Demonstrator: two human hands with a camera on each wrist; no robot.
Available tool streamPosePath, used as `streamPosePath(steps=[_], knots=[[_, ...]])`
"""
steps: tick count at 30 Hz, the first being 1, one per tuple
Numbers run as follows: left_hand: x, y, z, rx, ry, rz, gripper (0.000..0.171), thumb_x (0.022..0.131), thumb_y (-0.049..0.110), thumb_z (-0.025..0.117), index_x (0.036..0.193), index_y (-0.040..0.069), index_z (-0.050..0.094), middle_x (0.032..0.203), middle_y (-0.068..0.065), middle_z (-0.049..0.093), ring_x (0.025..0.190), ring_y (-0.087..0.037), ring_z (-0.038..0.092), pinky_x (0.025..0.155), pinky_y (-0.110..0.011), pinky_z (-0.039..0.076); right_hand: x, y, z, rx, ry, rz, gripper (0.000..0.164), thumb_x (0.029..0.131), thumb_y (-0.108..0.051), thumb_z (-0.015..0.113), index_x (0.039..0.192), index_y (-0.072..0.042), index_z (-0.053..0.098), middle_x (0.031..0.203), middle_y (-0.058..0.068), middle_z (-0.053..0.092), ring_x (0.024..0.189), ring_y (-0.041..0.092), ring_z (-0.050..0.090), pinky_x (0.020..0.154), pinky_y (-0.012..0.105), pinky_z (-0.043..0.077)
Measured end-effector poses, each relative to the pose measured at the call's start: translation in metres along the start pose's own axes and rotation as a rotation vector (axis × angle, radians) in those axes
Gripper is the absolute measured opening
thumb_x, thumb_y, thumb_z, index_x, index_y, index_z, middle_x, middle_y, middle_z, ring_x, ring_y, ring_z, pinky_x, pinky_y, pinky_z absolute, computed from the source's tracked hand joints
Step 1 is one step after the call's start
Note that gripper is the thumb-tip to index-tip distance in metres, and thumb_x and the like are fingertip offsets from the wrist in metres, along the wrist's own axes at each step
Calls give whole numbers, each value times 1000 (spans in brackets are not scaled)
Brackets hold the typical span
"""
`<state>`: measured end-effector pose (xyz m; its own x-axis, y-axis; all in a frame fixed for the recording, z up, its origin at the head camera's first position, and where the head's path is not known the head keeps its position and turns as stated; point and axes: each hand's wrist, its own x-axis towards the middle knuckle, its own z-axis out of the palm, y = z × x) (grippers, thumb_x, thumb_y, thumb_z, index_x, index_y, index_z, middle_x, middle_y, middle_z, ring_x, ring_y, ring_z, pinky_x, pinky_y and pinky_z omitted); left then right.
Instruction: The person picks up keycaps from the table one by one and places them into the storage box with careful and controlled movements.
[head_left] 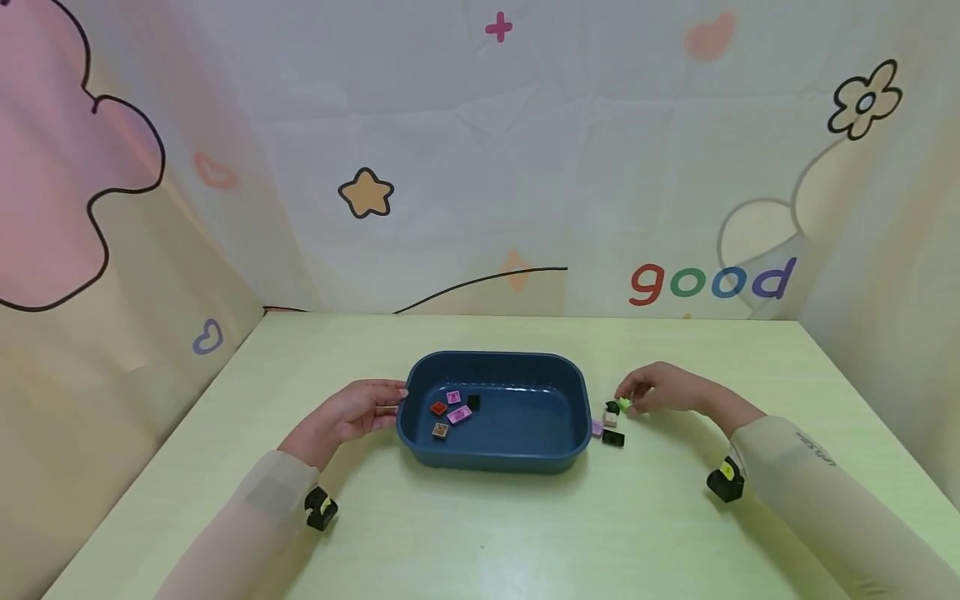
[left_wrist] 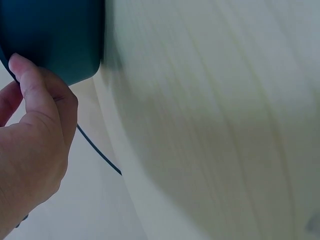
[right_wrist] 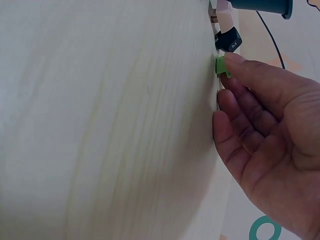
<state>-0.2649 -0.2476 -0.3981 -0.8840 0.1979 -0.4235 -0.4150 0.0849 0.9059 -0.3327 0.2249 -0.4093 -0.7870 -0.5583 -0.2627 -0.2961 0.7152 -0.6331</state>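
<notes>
My left hand (head_left: 358, 410) holds the left rim of a deep blue plastic basin (head_left: 495, 461); the left wrist view shows its fingers (left_wrist: 37, 95) at the rim. Inside the basin, toward its left, lie small keycaps: pink (head_left: 459, 414), orange-red (head_left: 438, 407), black (head_left: 473, 402) and tan (head_left: 440, 431). Right of the basin, my right hand (head_left: 663, 388) pinches a green keycap (right_wrist: 221, 65) between thumb and finger, close to the table. Beside it sits a black keycap (right_wrist: 229, 40) marked "M".
Just right of the basin lie more keycaps on the table: a pale one (head_left: 611, 419), a lilac one (head_left: 597, 427) and a wide black one (head_left: 613, 438). A printed curtain (head_left: 450, 125) hangs behind the light wooden table (head_left: 480, 533).
</notes>
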Motion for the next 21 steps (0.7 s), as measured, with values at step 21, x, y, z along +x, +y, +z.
streamPosePath(steps=[21], knots=[[3,-2,-3,0,19,-5,46,107,11,50,148,-8,43,85,5,70,75,-6,68,71,-16,61,-9,-6,-5,51,-11,24,28,94,-12,71,119,2,68,101,7,72,90,17,57,81,29,51]])
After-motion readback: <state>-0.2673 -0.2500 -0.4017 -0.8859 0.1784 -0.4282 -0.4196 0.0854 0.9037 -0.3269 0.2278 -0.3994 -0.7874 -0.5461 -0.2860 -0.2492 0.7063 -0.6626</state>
